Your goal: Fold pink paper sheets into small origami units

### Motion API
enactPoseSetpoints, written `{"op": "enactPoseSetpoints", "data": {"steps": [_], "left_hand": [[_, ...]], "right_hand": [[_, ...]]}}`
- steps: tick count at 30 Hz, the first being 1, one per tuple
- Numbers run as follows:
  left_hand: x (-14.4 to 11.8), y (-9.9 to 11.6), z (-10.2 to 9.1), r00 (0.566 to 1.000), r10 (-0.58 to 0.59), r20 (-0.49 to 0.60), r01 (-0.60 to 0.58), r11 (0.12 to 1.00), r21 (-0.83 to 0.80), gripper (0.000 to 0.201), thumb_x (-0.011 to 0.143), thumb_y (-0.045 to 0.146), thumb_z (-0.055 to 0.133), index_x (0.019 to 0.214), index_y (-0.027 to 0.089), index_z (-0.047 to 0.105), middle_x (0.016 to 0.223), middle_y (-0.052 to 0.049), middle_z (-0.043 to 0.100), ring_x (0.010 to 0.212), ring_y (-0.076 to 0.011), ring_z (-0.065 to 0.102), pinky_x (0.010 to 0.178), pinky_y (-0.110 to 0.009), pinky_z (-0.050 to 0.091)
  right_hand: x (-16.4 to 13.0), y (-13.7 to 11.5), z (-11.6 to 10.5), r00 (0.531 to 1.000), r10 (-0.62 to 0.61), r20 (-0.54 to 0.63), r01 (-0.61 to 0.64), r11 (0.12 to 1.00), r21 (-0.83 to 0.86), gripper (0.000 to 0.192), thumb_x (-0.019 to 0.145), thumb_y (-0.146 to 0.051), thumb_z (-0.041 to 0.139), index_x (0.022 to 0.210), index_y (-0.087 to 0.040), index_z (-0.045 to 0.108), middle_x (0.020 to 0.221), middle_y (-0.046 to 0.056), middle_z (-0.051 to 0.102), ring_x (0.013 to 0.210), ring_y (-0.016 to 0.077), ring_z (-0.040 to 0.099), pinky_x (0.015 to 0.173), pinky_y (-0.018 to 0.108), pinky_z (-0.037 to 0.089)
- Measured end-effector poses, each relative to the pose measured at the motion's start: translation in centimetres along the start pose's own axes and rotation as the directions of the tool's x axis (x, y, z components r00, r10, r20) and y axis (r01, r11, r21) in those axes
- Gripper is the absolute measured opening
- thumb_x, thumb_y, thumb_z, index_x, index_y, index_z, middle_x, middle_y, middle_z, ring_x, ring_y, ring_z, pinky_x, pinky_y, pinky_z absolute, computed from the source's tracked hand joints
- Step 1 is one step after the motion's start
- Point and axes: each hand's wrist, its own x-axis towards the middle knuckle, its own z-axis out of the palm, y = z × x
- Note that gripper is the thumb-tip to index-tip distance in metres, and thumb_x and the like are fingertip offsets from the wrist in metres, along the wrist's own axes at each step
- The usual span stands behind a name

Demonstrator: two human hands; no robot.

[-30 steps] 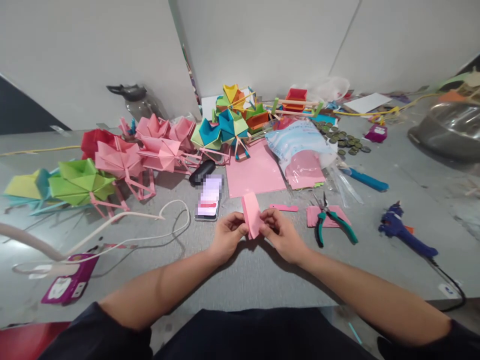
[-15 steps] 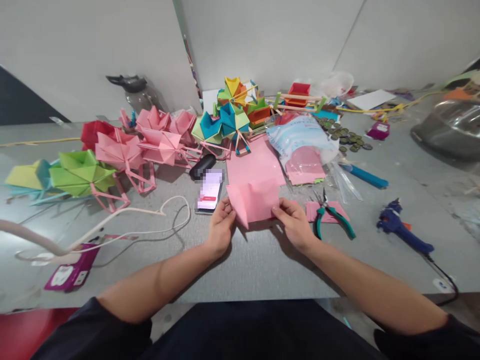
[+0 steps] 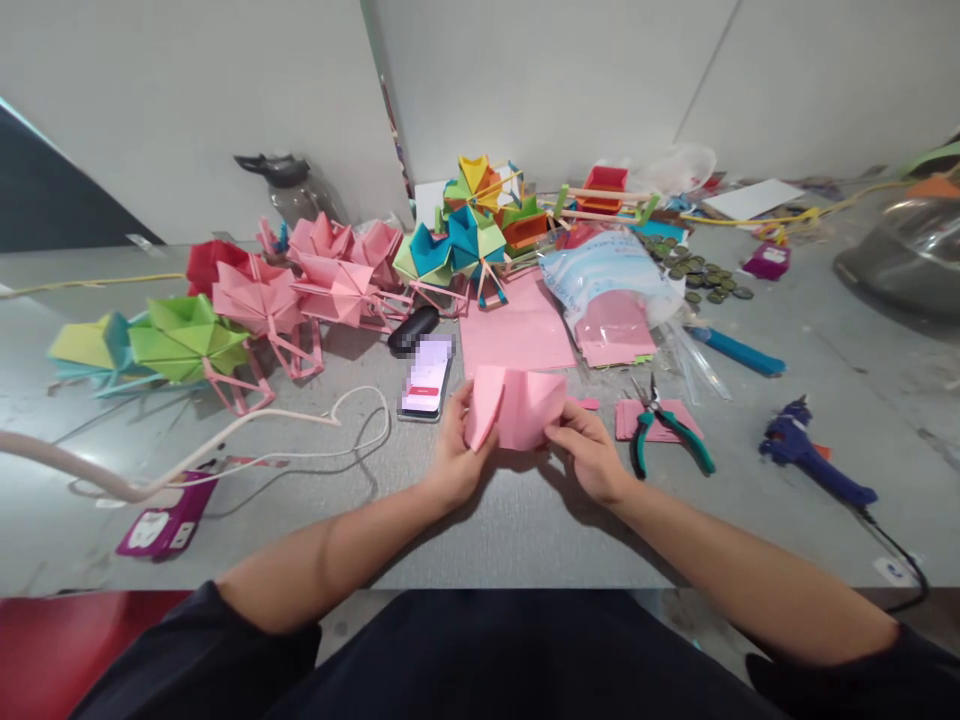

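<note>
Here, items are listed from largest to smallest.

- Grey table [image 3: 525, 530]: work surface bearing everything below.
- Folded paper models [image 3: 262, 300]: pink, green, red and multicoloured pieces ranged along the far left and centre of the table.
- Flat pink sheet [image 3: 517, 335]: lies beyond the hands, beside a plastic bag [image 3: 607, 290] of further pink sheets.
- Pink paper [image 3: 514, 405]: partly folded and raised off the table, held between both hands; its left flap stands up, its right part spreads wide.
- Left hand [image 3: 454, 465]: fingers closed on the paper's lower left edge, thumb in front.
- Right hand [image 3: 592, 455]: fingertips pinch the paper's lower right corner.
- Phone [image 3: 427, 385]: screen lit, just left of the paper, beside the left hand.
- Green-handled pliers [image 3: 667, 430]: rest on a pink scrap, just right of the right hand.
- Blue glue gun [image 3: 814, 465]: further right, well apart from the hands.
</note>
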Motion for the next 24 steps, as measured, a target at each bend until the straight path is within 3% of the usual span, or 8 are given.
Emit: {"op": "enactPoseSetpoints", "data": {"steps": [2, 5, 7, 14, 18, 21, 24], "left_hand": [[0.4, -0.4, 0.0, 0.991, -0.044, -0.128, 0.039, 0.999, -0.036, 0.065, 0.086, 0.067, 0.086, 0.132, 0.024, 0.072, 0.135, -0.014, 0.074, 0.135, -0.0350, 0.066, 0.119, -0.051, 0.053], [0.9, -0.9, -0.2, 0.934, -0.101, -0.342, 0.053, 0.988, -0.146, 0.063, 0.075, 0.074, 0.090, 0.109, 0.022, 0.079, 0.117, -0.012, 0.081, 0.119, -0.0347, 0.075, 0.105, -0.047, 0.062], [1.2, -1.1, -0.3, 0.914, -0.104, -0.393, 0.034, 0.983, -0.181, 0.061, 0.070, 0.072, 0.093, 0.102, 0.021, 0.079, 0.107, -0.010, 0.082, 0.112, -0.0327, 0.078, 0.097, -0.044, 0.065], [1.5, -0.2, -0.5, 0.921, -0.085, -0.380, -0.007, 0.972, -0.233, 0.059, 0.075, 0.067, 0.089, 0.108, 0.020, 0.079, 0.108, -0.009, 0.082, 0.105, -0.0301, 0.079, 0.092, -0.041, 0.066], [1.3, 0.5, -0.6, 0.951, -0.034, -0.306, 0.006, 0.996, -0.094, 0.047, 0.077, 0.053, 0.090, 0.107, 0.020, 0.078, 0.100, -0.007, 0.080, 0.093, -0.0262, 0.077, 0.087, -0.039, 0.065], [1.2, 1.2, -0.4, 0.973, 0.054, -0.226, -0.040, 0.997, 0.066, 0.047, 0.078, 0.034, 0.090, 0.121, 0.020, 0.075, 0.110, -0.009, 0.078, 0.104, -0.0273, 0.075, 0.098, -0.043, 0.063], [1.3, 1.8, -0.1, 0.975, 0.125, -0.184, -0.100, 0.985, 0.139, 0.066, 0.075, 0.020, 0.087, 0.138, 0.023, 0.067, 0.124, -0.010, 0.074, 0.120, -0.0295, 0.070, 0.109, -0.046, 0.059]], "right_hand": [[0.3, -0.1, -0.1, 0.997, 0.056, -0.058, -0.055, 0.998, 0.012, 0.016, 0.079, -0.038, 0.074, 0.079, -0.024, 0.066, 0.066, -0.002, 0.064, 0.058, 0.0160, 0.059, 0.057, 0.030, 0.052], [0.7, -0.3, -0.2, 0.982, 0.136, -0.132, -0.136, 0.991, 0.007, 0.017, 0.077, -0.037, 0.074, 0.076, -0.025, 0.062, 0.060, -0.003, 0.063, 0.052, 0.0173, 0.062, 0.053, 0.031, 0.053], [0.9, -0.4, -0.4, 0.976, 0.152, -0.156, -0.155, 0.988, -0.009, 0.020, 0.076, -0.039, 0.076, 0.078, -0.025, 0.062, 0.057, -0.003, 0.064, 0.051, 0.0191, 0.065, 0.052, 0.032, 0.055], [1.6, -0.3, -1.3, 0.980, 0.081, -0.179, -0.101, 0.989, -0.104, 0.038, 0.074, -0.046, 0.087, 0.098, -0.023, 0.069, 0.071, 0.001, 0.075, 0.062, 0.0226, 0.073, 0.061, 0.037, 0.062], [1.7, -0.1, -1.7, 0.972, 0.034, -0.233, -0.065, 0.990, -0.124, 0.046, 0.075, -0.046, 0.087, 0.109, -0.025, 0.063, 0.071, -0.003, 0.072, 0.060, 0.0202, 0.070, 0.066, 0.039, 0.064], [1.6, -0.1, -1.7, 0.967, 0.023, -0.252, -0.054, 0.992, -0.113, 0.048, 0.077, -0.047, 0.086, 0.110, -0.027, 0.059, 0.073, -0.004, 0.071, 0.057, 0.0188, 0.068, 0.065, 0.039, 0.064], [1.6, -0.1, -1.7, 0.960, 0.003, -0.280, -0.035, 0.994, -0.108, 0.048, 0.077, -0.046, 0.085, 0.111, -0.028, 0.056, 0.075, -0.003, 0.072, 0.056, 0.0186, 0.067, 0.063, 0.039, 0.064]]}}
